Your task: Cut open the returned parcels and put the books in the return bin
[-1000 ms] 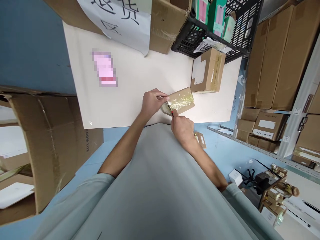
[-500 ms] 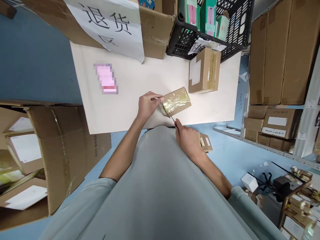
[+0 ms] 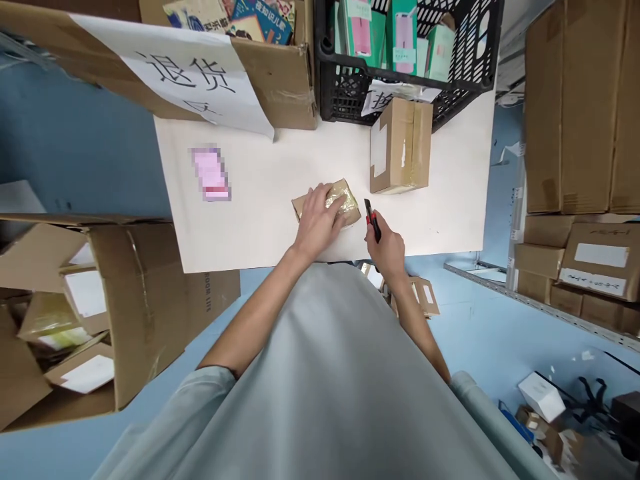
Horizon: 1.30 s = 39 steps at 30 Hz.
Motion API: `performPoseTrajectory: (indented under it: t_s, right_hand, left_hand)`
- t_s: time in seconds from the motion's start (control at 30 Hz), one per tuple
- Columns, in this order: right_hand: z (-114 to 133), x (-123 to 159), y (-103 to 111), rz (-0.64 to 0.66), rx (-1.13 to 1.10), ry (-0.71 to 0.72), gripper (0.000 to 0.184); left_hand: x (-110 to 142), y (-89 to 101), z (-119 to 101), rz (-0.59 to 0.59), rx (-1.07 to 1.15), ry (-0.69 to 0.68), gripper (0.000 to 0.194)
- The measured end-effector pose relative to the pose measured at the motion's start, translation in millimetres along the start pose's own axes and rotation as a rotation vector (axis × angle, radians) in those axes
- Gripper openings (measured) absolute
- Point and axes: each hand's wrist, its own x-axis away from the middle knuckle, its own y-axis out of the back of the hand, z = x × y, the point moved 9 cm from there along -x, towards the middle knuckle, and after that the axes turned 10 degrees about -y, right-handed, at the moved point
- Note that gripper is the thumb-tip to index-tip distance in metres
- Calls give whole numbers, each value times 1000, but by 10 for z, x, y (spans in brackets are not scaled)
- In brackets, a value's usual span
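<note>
A small cardboard box (image 3: 351, 209) wrapped in shiny clear tape lies on the white table (image 3: 260, 220). My left hand (image 3: 317, 223) is laid over it from the near side, fingers curled across its top and covering its middle. To the right, my right hand (image 3: 387, 250) grips a red and black utility knife (image 3: 373, 223), its blade pointing up and away from me, apart from the small box. Just beyond the knife stands a taller taped cardboard box (image 3: 407, 147) with a white label on its left side.
A large carton (image 3: 295, 87) with a handwritten paper sign and books stands at the back, beside a black plastic crate (image 3: 340, 87) of green boxes. A blurred pink item (image 3: 213, 173) lies on the left. An open carton (image 3: 145, 313) of parcels sits left; shelved boxes (image 3: 597, 260) stand right.
The knife has come away from the small box's near edge and moved right. My left hand has shifted from the box's left corner to over its top, and the box is turned.
</note>
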Motion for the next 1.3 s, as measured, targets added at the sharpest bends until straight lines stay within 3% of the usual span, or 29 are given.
performPoseTrajectory:
  t_s: [0.27,0.57,0.77,1.07,1.3]
  right_hand:
    - [233,-60,-85,25,9,172,59]
    - [226,2,-78,96,60,176,58]
    - [256,75,-41,99,122,122,60]
    - [502,167,57,112,259,56,64]
    - [336,237,61,151,362,-17,57]
  left_hand:
    - [94,-134,-18,38,-77,-1,41]
    - [180,-207,-15,50,-64,40,48]
    - [224,-243,-19,16,-126,-39,48]
    - [275,-284,-49,-69,-143,-97,44]
    - [279,-351,-118,-54,-142,-104,43]
